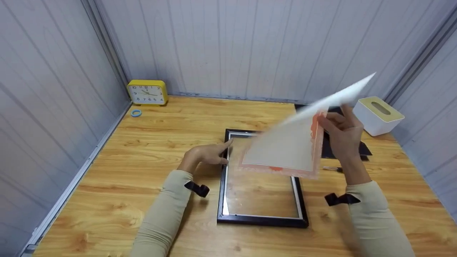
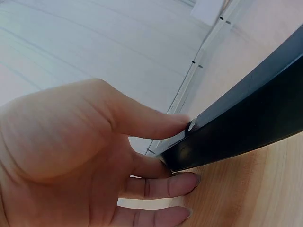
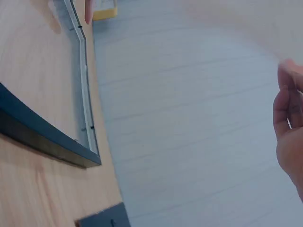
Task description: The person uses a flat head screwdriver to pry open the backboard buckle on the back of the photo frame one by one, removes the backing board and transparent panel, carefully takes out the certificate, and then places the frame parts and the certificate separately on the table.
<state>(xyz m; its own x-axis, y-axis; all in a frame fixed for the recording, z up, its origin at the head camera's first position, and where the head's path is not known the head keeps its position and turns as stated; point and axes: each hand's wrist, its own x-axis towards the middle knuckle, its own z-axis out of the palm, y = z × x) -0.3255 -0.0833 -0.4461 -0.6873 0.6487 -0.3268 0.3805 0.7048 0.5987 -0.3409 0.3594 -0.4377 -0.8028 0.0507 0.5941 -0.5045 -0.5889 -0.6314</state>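
A black picture frame (image 1: 262,221) lies on the wooden table, a transparent pane inside its pale inner rim. My left hand (image 1: 209,153) grips its left side; in the left wrist view the thumb (image 2: 156,124) presses on the frame's edge (image 2: 241,104), with other fingers lower against its side. Above the frame my right hand (image 1: 344,134) pinches the right edge of a paper certificate (image 1: 285,148) with an orange-red border. The sheet hangs tilted, its upper part curling over to show white, blurred by motion. In the right wrist view the right hand (image 3: 291,109) appears at the edge.
Behind the right hand lies a black board (image 1: 362,150), partly covered by the sheet, with a small dark-handled tool (image 1: 334,168) near it. A white tissue box (image 1: 378,116) stands at the back right. A yellow clock (image 1: 147,92) and a blue ring (image 1: 136,113) are at the back left.
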